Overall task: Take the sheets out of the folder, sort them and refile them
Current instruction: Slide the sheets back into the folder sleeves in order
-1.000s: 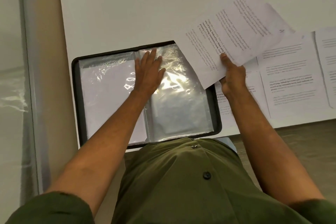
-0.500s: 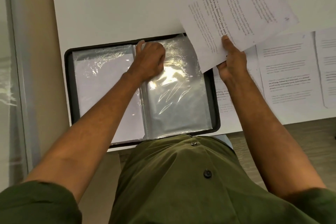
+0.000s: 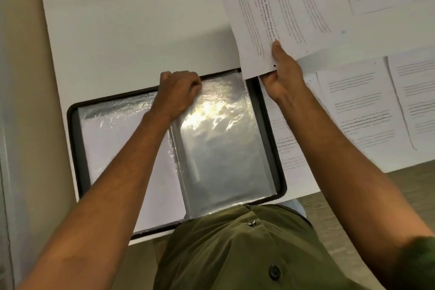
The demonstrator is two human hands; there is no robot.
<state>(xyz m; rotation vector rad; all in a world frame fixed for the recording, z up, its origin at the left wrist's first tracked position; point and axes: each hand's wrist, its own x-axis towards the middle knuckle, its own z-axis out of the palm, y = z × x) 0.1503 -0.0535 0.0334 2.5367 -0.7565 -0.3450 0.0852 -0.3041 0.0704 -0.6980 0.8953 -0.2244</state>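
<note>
Your left hand (image 3: 180, 92) pinches the top edge of the empty sleeve (image 3: 223, 139), likely to open its mouth. The folder (image 3: 279, 148) lies at the near edge of the white desk (image 3: 117, 30). Your right hand (image 3: 281, 73) holds a printed sheet (image 3: 277, 14) raised, ready to slide in. Sorted sheets (image 3: 357, 106) cover the desk's right side; wood-look floor shows beyond.

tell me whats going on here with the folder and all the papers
A person is refiling printed sheets into an open folder of clear sleeves on a white table. The left hand grips the top edge of the right sleeve, apparently to open it. The right hand holds a sheet above the folder's far right corner. More sheets lie spread on the table to the right.
</note>
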